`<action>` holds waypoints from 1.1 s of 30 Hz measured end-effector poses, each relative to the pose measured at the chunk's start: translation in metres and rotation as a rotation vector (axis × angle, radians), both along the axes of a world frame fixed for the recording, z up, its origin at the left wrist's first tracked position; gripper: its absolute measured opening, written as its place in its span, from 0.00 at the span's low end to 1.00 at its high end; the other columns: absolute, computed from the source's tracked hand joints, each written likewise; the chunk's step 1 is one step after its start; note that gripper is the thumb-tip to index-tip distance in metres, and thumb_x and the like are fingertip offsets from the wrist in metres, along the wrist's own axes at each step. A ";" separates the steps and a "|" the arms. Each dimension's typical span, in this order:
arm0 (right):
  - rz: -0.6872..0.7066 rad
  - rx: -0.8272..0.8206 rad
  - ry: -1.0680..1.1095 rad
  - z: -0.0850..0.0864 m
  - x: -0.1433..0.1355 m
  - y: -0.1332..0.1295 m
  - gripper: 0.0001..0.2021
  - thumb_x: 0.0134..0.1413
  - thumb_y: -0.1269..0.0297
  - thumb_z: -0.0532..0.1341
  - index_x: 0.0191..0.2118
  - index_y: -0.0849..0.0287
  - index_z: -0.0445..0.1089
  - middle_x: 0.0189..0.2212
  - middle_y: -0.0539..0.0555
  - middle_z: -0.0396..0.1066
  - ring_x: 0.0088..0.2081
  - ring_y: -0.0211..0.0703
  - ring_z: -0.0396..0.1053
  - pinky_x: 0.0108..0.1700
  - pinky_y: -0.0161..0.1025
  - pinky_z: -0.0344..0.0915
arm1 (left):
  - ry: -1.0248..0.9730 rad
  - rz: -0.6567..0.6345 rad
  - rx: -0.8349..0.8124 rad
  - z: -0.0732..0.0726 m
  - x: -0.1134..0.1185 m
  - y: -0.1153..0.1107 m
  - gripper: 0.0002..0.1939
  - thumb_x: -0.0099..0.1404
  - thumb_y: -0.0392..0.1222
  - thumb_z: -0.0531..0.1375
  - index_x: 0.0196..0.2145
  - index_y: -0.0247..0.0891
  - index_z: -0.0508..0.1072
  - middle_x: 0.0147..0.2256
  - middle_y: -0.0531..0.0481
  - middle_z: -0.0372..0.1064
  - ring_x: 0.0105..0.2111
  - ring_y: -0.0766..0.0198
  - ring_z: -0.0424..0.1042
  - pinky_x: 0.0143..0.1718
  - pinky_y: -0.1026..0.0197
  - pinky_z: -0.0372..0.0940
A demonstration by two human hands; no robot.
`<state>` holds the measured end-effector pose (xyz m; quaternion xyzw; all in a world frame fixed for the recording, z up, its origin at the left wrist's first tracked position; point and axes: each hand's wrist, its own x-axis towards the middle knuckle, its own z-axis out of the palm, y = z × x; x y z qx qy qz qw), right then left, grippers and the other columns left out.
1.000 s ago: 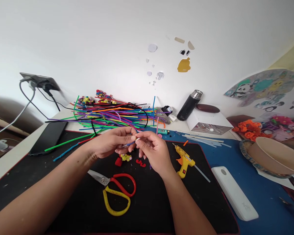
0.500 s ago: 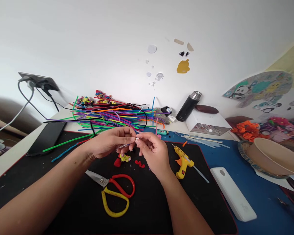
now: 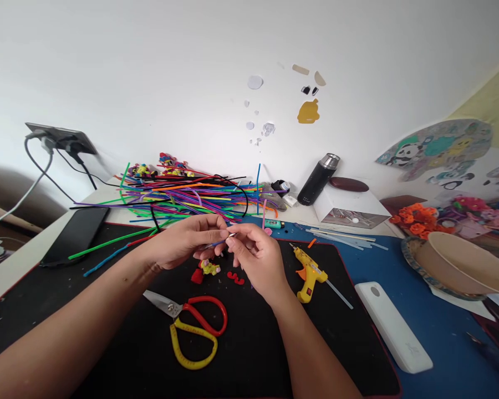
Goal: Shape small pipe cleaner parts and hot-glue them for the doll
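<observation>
Piece [image 3: 219,243] — pinched between both hands [image 3: 187,241] [image 3: 260,257]

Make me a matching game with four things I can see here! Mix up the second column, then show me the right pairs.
Things:
1. Scissors
2. Glue gun
3. Flask
4. Thin blue piece

Looks or place:
A. Black and silver
B. Between the left hand and right hand
C. Red, yellow and silver
D. Yellow and orange

Right pairs: 1-C, 2-D, 3-A, 4-B

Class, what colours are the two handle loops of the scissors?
One red loop and one yellow loop, clearest in the head view.
</observation>
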<state>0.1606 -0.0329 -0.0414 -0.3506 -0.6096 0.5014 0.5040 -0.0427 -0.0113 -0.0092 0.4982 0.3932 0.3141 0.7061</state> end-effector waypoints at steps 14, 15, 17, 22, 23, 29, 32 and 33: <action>0.001 -0.003 -0.007 0.005 0.001 0.000 0.08 0.65 0.57 0.69 0.44 0.54 0.77 0.28 0.48 0.74 0.22 0.36 0.69 0.25 0.34 0.70 | -0.021 -0.002 0.014 0.005 0.002 -0.002 0.26 0.60 0.59 0.78 0.36 0.37 0.72 0.26 0.52 0.75 0.19 0.73 0.62 0.19 0.70 0.54; -0.004 -0.006 -0.014 0.005 0.001 0.000 0.09 0.65 0.56 0.69 0.44 0.54 0.77 0.28 0.48 0.74 0.22 0.36 0.69 0.25 0.34 0.70 | -0.026 -0.004 0.017 0.006 0.002 -0.002 0.27 0.60 0.59 0.78 0.36 0.37 0.72 0.26 0.52 0.75 0.19 0.73 0.63 0.19 0.70 0.54; -0.012 -0.014 -0.022 0.004 0.001 0.000 0.10 0.65 0.54 0.70 0.45 0.55 0.78 0.28 0.48 0.75 0.22 0.36 0.69 0.25 0.34 0.70 | -0.036 -0.007 0.023 0.006 0.003 -0.002 0.27 0.60 0.60 0.78 0.35 0.37 0.71 0.26 0.52 0.75 0.19 0.73 0.64 0.19 0.70 0.54; -0.018 -0.051 -0.012 0.003 0.002 0.000 0.14 0.65 0.51 0.70 0.44 0.56 0.78 0.27 0.48 0.76 0.21 0.36 0.70 0.25 0.34 0.68 | -0.042 0.004 0.038 0.007 0.004 -0.004 0.26 0.61 0.59 0.77 0.36 0.37 0.70 0.27 0.52 0.76 0.19 0.72 0.65 0.19 0.70 0.53; -0.015 -0.059 -0.004 0.003 0.002 0.000 0.14 0.65 0.51 0.70 0.44 0.56 0.78 0.27 0.48 0.76 0.21 0.36 0.70 0.24 0.34 0.67 | -0.041 0.006 0.041 0.007 0.004 -0.004 0.26 0.62 0.58 0.77 0.36 0.37 0.70 0.27 0.52 0.77 0.19 0.72 0.66 0.19 0.70 0.52; 0.012 -0.128 0.050 0.006 0.002 0.002 0.14 0.62 0.49 0.71 0.41 0.56 0.76 0.25 0.47 0.74 0.21 0.36 0.70 0.23 0.34 0.66 | -0.026 0.010 0.092 0.003 0.004 -0.004 0.24 0.65 0.57 0.75 0.40 0.38 0.70 0.29 0.49 0.79 0.19 0.71 0.66 0.19 0.69 0.54; 0.024 -0.158 0.080 0.008 0.003 0.002 0.16 0.60 0.48 0.72 0.38 0.56 0.75 0.24 0.46 0.73 0.20 0.35 0.69 0.23 0.34 0.67 | -0.010 0.001 0.139 0.003 0.005 -0.005 0.23 0.67 0.58 0.73 0.40 0.38 0.70 0.30 0.50 0.79 0.20 0.71 0.66 0.19 0.70 0.55; 0.027 -0.165 0.087 0.008 0.003 0.002 0.16 0.60 0.49 0.73 0.38 0.56 0.75 0.24 0.46 0.73 0.20 0.35 0.68 0.23 0.33 0.67 | 0.000 -0.002 0.158 0.003 0.005 -0.005 0.23 0.68 0.58 0.73 0.40 0.38 0.70 0.30 0.50 0.79 0.20 0.71 0.67 0.19 0.70 0.55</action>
